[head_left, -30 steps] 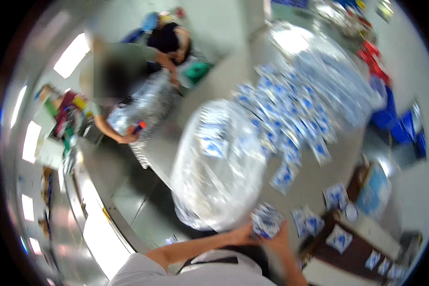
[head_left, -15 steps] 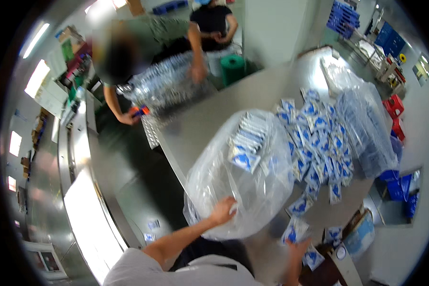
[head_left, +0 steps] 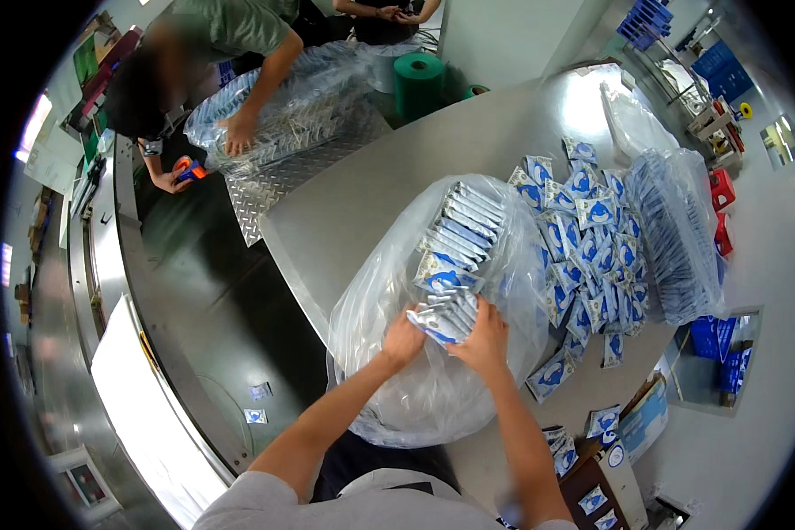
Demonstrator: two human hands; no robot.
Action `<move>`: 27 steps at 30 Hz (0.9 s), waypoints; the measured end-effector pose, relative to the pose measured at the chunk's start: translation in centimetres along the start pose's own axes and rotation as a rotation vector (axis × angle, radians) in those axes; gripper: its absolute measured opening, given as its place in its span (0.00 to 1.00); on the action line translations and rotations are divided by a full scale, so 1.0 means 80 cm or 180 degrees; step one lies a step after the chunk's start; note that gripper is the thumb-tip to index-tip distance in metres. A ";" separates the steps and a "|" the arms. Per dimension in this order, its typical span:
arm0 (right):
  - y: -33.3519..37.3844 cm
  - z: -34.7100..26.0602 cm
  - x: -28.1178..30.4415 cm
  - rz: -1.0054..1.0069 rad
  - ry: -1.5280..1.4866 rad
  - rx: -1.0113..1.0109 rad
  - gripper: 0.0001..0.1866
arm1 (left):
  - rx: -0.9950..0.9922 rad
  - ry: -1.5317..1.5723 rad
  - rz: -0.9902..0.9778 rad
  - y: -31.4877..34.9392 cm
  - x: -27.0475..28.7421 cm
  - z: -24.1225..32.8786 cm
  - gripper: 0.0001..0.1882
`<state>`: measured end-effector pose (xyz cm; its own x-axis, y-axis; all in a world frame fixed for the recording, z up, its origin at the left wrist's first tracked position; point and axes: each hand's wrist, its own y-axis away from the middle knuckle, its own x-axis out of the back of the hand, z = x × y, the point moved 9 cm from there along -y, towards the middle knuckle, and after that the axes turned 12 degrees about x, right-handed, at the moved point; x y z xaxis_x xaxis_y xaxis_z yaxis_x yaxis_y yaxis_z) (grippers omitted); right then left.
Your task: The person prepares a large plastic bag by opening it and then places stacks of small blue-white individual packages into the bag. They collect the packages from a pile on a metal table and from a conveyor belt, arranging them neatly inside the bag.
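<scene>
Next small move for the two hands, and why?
Probably ease the packet stack against the near end of the packet row: the left hand and right hand hold it between them, just short of that row, above the clear bag.

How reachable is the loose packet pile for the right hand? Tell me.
Probably not: the right hand helps hold a packet stack, and the clear bag bulges between that hand and the pile.

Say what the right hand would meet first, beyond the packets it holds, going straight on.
Probably the row of packets just ahead of the right hand, though depth is unclear.
</scene>
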<state>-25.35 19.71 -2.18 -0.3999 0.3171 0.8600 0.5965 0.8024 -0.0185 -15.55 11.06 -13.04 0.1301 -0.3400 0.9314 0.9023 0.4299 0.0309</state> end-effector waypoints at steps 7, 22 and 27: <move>0.041 0.032 0.011 0.0066 -0.0959 -0.0122 0.52 | -0.0118 -0.0558 0.0045 -0.129 0.029 0.025 0.16; -0.085 0.025 -0.073 -0.0056 0.0703 0.0489 0.49 | 0.1086 0.2041 0.1499 -0.120 0.198 -0.035 0.07; -0.112 0.010 -0.086 -0.0063 0.0588 0.0280 0.48 | 0.0601 0.0970 -0.0279 0.046 0.008 0.005 0.23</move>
<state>-28.53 10.72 -8.33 -0.2717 0.2093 0.9394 0.5234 0.8512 -0.0383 -12.32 12.78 -12.14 0.1977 -0.6037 0.7723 0.8274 0.5253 0.1988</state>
